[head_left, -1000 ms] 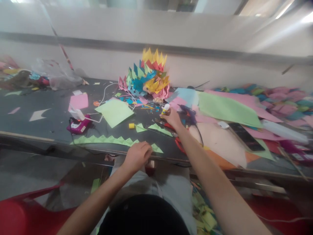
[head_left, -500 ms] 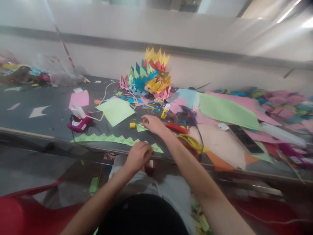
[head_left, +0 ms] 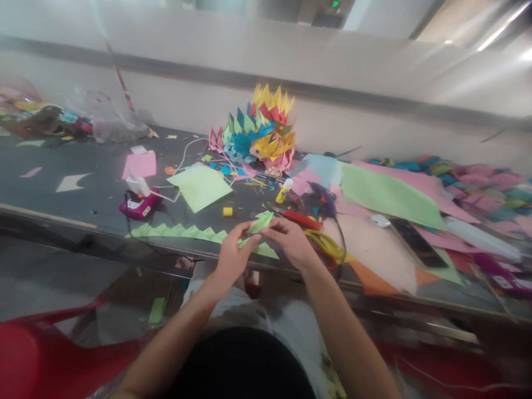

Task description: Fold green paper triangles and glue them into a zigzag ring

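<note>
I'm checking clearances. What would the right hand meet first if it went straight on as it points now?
The right hand would first meet the folded green paper at its fingertips, then probably the left hand; depth is hard to judge here.

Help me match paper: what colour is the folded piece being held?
Light green; the folded piece shows best in the head view.

Colored paper and craft supplies crowd a dark table.
A toothed green strip lies along the near edge; beyond it are a yellow cap, a standing glue stick, a pale green sheet, a purple device and, at the back, a spiky multicolored paper piece.
</note>
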`<state>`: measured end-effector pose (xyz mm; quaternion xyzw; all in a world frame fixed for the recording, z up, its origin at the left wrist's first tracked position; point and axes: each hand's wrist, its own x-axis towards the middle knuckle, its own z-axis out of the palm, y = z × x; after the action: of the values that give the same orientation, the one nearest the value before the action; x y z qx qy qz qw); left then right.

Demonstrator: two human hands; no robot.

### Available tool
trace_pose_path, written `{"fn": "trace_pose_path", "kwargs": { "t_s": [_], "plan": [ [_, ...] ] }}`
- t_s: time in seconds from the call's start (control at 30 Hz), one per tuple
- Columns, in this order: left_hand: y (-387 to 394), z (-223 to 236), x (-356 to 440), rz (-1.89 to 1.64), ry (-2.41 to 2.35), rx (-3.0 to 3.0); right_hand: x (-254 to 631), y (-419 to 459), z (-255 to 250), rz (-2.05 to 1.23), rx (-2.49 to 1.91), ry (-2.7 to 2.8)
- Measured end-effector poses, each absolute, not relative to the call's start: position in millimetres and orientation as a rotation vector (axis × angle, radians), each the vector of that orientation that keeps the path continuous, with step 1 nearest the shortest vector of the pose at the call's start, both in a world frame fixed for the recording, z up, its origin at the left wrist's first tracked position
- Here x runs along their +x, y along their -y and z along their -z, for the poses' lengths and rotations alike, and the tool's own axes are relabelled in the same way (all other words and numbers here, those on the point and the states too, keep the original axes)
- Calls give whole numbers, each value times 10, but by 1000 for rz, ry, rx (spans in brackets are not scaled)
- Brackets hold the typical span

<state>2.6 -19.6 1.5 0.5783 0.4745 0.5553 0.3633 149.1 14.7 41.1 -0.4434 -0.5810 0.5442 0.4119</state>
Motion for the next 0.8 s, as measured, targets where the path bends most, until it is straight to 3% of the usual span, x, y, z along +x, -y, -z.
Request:
{"fn": "trace_pose_path", "kwargs": {
  "t_s": [0.2, 0.57, 0.8],
  "plan": [
    [248, -128, 45, -1168, -1092, 1535, 1707, 54, -332, -845, -1139, 1495],
    [215, -180, 48, -813, -933, 1405, 2049, 176, -424, -1000, -1325, 1884],
    [113, -140, 86, -794, -1052, 1918, 2161, 268, -364, -1074, -1461, 1847]
  ]
}}
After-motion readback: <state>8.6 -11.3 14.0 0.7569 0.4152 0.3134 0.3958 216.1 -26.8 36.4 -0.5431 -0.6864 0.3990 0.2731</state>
